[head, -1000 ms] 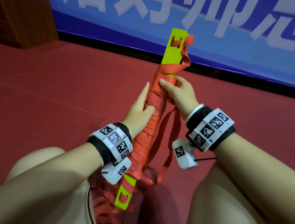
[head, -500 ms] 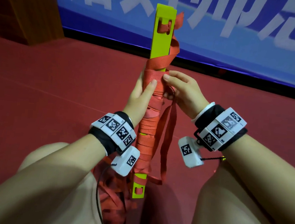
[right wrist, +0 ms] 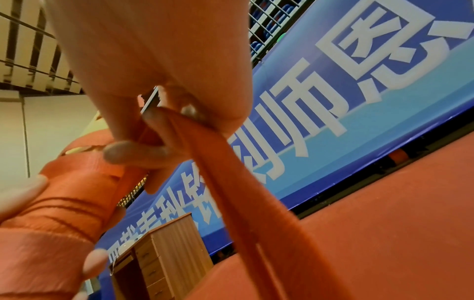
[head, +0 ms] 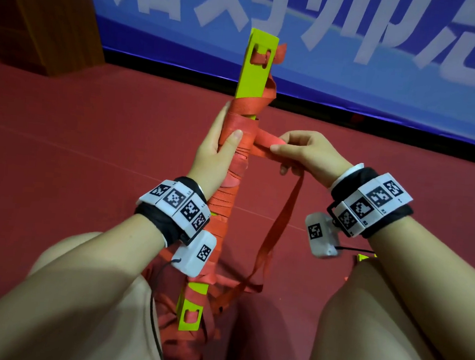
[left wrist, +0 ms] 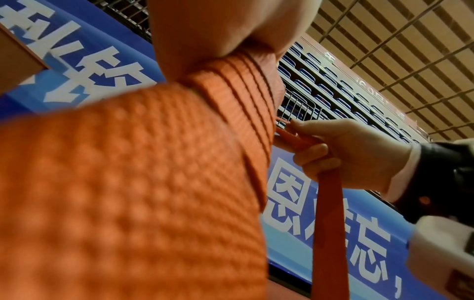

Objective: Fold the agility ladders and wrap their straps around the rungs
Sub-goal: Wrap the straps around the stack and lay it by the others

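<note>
A stack of lime-green ladder rungs (head: 256,67) stands nearly upright between my knees, its middle bound in many turns of orange strap (head: 229,196). My left hand (head: 222,147) grips the wrapped bundle (left wrist: 143,162) near its upper part, thumb across the front. My right hand (head: 298,153) pinches the free strap (head: 281,220) just right of the bundle and holds it taut; the same strap (right wrist: 231,182) runs through the curled fingers (right wrist: 133,152) in the right wrist view. Below the hand the strap hangs down to the floor. The right hand (left wrist: 341,152) also shows in the left wrist view.
The red floor mat (head: 91,140) spreads all around. A blue banner (head: 353,61) with white characters runs along the back. A wooden cabinet (head: 44,17) stands at the far left. More loose orange strap (head: 183,343) lies heaped between my legs.
The right hand has moved away to the right of the bundle, pulling a length of strap out sideways. The rung stack stands slightly more upright and the left thumb sits higher on the wraps.
</note>
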A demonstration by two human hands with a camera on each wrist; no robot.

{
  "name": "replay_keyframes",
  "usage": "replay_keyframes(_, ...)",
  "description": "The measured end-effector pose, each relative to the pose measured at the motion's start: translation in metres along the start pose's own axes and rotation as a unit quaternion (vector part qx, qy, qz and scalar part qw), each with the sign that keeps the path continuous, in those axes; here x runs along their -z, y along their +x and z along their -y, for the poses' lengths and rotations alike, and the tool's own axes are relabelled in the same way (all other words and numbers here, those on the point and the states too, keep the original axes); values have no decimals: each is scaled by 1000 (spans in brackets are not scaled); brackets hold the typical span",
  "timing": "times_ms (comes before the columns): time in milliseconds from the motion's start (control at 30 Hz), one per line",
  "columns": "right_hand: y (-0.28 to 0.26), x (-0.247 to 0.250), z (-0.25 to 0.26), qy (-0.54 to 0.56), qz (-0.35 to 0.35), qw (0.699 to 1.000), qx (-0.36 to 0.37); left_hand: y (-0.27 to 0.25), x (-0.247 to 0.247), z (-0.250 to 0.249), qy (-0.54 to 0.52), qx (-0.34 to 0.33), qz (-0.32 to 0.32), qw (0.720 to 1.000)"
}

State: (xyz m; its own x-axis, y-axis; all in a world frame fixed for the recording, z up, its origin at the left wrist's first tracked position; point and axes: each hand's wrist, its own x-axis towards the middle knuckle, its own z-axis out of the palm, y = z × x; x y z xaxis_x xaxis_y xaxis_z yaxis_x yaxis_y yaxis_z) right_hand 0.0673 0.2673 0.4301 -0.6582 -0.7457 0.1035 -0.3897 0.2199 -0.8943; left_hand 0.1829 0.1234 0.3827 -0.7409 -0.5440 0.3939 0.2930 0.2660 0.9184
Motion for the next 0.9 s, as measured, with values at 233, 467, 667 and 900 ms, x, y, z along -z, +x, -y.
replay_keyframes(233,4,-1,1,9,-128,992,15,-1,-6,1,38,1,14,999)
replay_keyframes(467,-4,-21,9,113,-113,987,-14,-2,-14,8,82,11,-3,997)
replay_keyframes(667,-4,-25,5,157,-111,981,-26,-5,-17,6,74,37,-19,996)
replay_keyframes(900,-5,-45,0,173,-152,973,-18,-4,-22,11,66,49,-20,996)
